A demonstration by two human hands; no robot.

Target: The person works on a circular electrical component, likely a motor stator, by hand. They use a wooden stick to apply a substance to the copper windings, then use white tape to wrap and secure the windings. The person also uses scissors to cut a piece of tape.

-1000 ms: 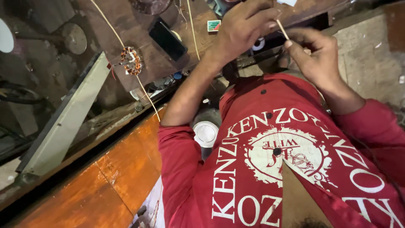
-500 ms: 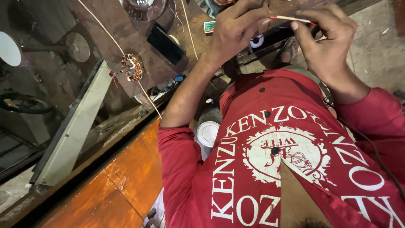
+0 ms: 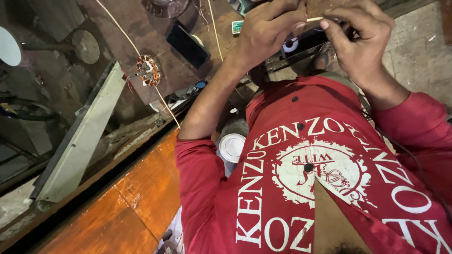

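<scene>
My left hand (image 3: 268,33) and my right hand (image 3: 362,44) are raised together at the top of the view, above my red printed shirt (image 3: 306,178). Both pinch a thin pale stick (image 3: 314,19) that lies nearly level between the fingertips. My left thumb and forefinger close on its left end, and my right fingers grip its right end. Behind the hands lies a small white tape roll (image 3: 289,45), partly hidden.
A copper-wound coil ring (image 3: 149,70) and a black phone (image 3: 188,45) lie on a brown board, crossed by thin cream wires (image 3: 136,47). A round white lid (image 3: 232,146) sits by my left elbow. An orange wooden surface (image 3: 127,207) and a long white panel (image 3: 80,141) are at left.
The stick has turned from tilted upright to nearly level. Both hands have risen toward the top edge of the view and stay closed on it.
</scene>
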